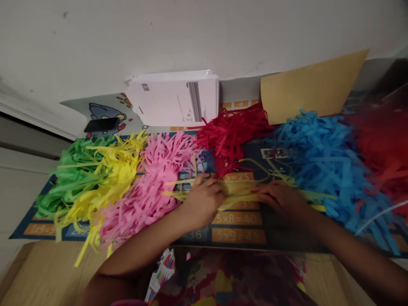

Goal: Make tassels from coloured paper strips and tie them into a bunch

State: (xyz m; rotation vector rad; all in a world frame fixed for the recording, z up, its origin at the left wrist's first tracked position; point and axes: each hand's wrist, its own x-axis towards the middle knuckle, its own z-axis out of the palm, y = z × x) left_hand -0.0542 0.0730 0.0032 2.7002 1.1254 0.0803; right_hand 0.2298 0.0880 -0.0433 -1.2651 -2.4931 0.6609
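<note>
A bundle of yellow paper strips (239, 191) stretches between my hands, just above the printed desk mat (239, 235). My left hand (205, 199) closes around the bundle's left part, and strip ends stick out past it. On the other side, my right hand (279, 197) pinches the bundle, with more strips trailing to the right. Slight blur softens the right fingers. Beside my left hand lies a heap of pink strips (156, 178). Blue strips (331, 165) lie close to my right hand, and red strips (236, 127) sit just behind the bundle.
Yellow strips (111, 178) and green strips (76, 170) are piled at the left. A phone (102, 125) lies at the back left. White papers (178, 100) and a tan card (309, 89) lean against the wall. Another red heap (382, 148) is at the far right.
</note>
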